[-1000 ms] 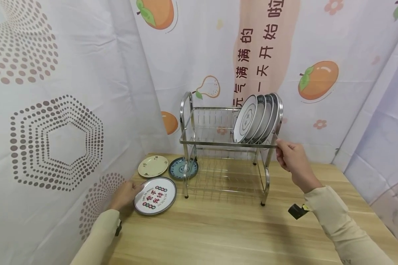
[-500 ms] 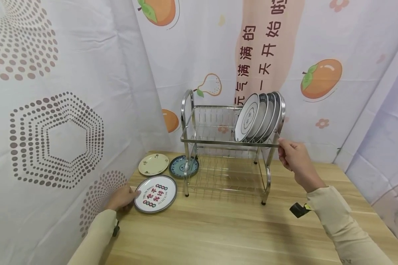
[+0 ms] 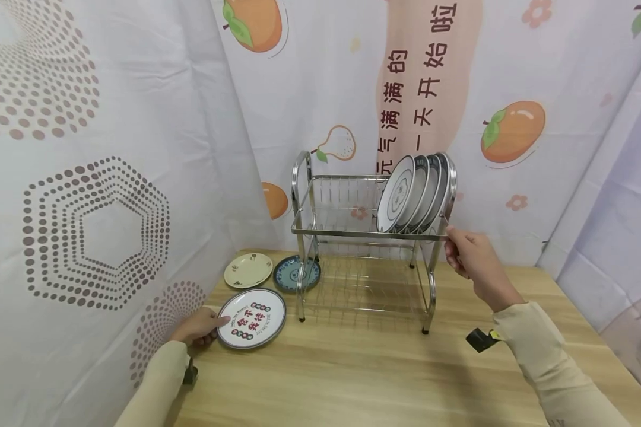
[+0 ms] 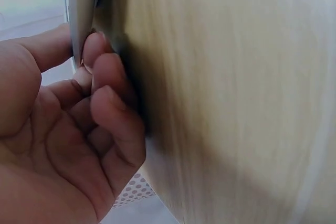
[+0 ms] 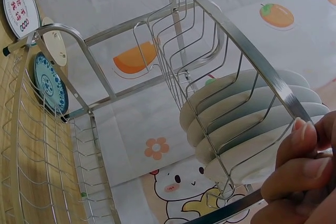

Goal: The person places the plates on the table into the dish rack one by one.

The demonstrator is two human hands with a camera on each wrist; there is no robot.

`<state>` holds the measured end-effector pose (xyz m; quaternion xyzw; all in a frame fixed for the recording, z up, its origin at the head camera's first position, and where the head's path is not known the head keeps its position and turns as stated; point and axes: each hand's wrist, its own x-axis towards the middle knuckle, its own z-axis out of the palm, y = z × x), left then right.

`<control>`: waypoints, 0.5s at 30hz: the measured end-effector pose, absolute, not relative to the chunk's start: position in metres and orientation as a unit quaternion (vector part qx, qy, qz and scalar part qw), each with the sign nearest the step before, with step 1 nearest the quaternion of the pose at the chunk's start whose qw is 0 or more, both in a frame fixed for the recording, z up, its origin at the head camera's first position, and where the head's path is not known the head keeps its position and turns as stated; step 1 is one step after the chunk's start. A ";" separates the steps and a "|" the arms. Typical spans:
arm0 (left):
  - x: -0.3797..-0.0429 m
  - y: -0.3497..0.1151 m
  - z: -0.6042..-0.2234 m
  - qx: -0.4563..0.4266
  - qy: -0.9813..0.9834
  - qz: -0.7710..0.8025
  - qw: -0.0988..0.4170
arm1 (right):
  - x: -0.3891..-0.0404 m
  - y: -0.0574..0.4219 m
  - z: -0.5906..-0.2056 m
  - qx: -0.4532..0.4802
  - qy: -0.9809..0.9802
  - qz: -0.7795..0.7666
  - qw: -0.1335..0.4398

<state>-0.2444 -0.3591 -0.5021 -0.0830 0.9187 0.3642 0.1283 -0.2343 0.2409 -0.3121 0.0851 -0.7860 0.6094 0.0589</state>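
Observation:
My left hand [image 3: 197,326] pinches the left rim of a white plate [image 3: 264,329] with red characters and a dark rim, thumb on top and fingers curled below. In the left wrist view the plate [image 4: 82,9] shows edge-on between thumb and fingers. My right hand [image 3: 472,258] grips the front right corner of a two-tier metal dish rack [image 3: 352,232]. Several white plates with dark-patterned rims [image 3: 396,196] stand on edge at the right end of its upper tier. In the right wrist view, fingers [image 5: 294,174] curl round the rack's bar.
A cream plate [image 3: 248,270] and a blue patterned plate [image 3: 287,274] lie behind the white plate, the blue one partly behind the rack's left leg. Printed curtains [image 3: 203,136] border the wooden table [image 3: 342,373] at the left and back.
My left hand has shifted slightly along the plate's rim, towards me. The plate, the rack and my right hand keep their places; the head view bobs slightly.

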 end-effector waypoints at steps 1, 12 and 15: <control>-0.245 -0.359 -0.501 -0.083 0.917 0.367 0.133 | -0.235 0.240 -0.311 0.086 -0.783 0.613 0.057; -0.242 -0.373 -0.502 -0.078 0.886 0.441 0.119 | -0.237 0.240 -0.312 0.074 -0.773 0.628 0.052; -0.241 -0.375 -0.504 -0.065 0.876 0.464 0.113 | -0.238 0.240 -0.312 0.072 -0.773 0.628 0.053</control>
